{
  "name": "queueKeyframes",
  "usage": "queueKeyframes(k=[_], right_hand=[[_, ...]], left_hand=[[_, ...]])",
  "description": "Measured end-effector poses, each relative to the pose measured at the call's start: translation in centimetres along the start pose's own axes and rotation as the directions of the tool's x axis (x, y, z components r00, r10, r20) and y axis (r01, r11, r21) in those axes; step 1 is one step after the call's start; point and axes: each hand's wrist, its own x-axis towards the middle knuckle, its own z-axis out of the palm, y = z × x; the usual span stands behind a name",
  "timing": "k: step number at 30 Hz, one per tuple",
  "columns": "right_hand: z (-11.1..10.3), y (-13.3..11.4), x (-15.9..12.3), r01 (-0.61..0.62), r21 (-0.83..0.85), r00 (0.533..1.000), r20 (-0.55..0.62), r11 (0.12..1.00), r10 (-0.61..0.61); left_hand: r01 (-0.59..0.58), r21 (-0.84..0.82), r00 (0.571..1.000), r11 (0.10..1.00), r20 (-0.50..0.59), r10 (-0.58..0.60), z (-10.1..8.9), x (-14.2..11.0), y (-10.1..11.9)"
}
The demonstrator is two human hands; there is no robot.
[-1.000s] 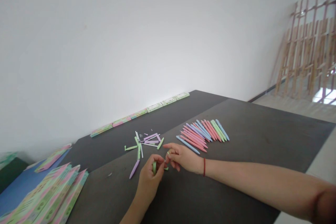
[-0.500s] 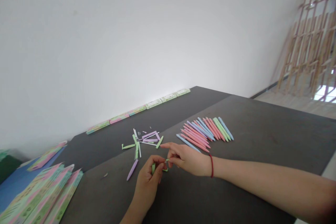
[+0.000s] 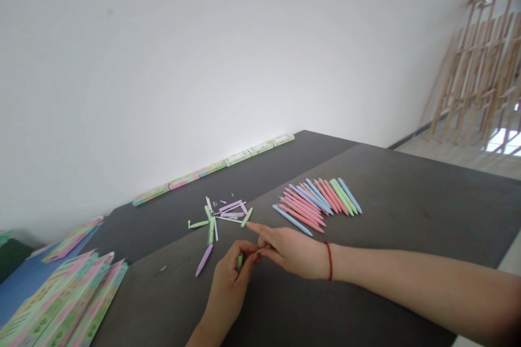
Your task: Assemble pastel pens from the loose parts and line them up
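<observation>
At the far left, a flat blue surface [image 3: 24, 290] carries a slanted pink-and-green paper pack [image 3: 72, 239], and a heap of similar long packs [image 3: 69, 298] overlaps at the corner of the dark grey tabletop [image 3: 391, 238]. A row of green-and-pink packs [image 3: 211, 168] runs end to end along the far edge against the white wall, apparently lined up to stay out of the working area.

Nearer the middle lies a loose scatter of pastel plastic pen parts [image 3: 222, 217], with a lilac pen barrel [image 3: 204, 259] apart from the rest, within easy reach of the hands. The left hand [image 3: 230, 287] is curled closed, its fingers pinching a pale green plastic pen piece [image 3: 240, 262] upright. The right hand [image 3: 291, 252], with a thin red string [image 3: 329, 261] at its wrist, reaches in from the right. Its thumb and middle finger appear to pinch a slim green piece [image 3: 262, 248], while the index finger points out straight. The two hands nearly meet, which seems to steady the small pieces.

Further right, whole pink, blue and green pens [image 3: 313, 203] lie fanned side by side, grouped by colour so that each stays easy to pick out. Beyond the table, a wooden lattice [image 3: 476, 59] leans against the wall.
</observation>
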Motion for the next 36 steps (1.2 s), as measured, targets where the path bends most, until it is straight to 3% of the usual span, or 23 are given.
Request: queueKeyframes(k=[4, 8, 19, 27, 33, 36], right_hand=[[0.0, 0.3, 0.0, 0.010, 0.096, 0.999, 0.049, 0.995, -0.015], [0.3, 0.6, 0.0, -0.011, 0.180, 0.999, 0.041, 0.984, 0.004], [-0.7, -0.5, 0.0, -0.102, 0.077, 0.995, 0.017, 0.992, 0.101], [-0.1, -0.6, 0.0, -0.193, 0.372, 0.981, 0.091, 0.908, 0.171], [-0.1, -0.7, 0.0, -0.183, 0.401, 0.982, 0.109, 0.897, 0.152], [0.1, -0.6, 0.0, -0.169, 0.389, 0.985, 0.095, 0.905, 0.143]], left_hand=[[-0.025, 0.027, 0.998, 0.999, -0.049, 0.026, 0.0, 0.1, -0.3], [-0.003, -0.034, 1.000, 0.999, -0.019, 0.002, 0.1, 0.1, -0.4], [-0.016, 0.087, 0.997, 0.996, -0.069, 0.022, 0.0, -0.2, 0.2], [-0.002, 0.099, 0.997, 0.995, -0.074, 0.009, 0.0, -0.5, -0.2], [0.007, 0.047, 0.998, 0.999, -0.069, -0.004, 0.1, -0.5, -0.3], [0.008, 0.007, 1.000, 1.000, -0.010, -0.008, 0.1, -0.7, -0.4]])
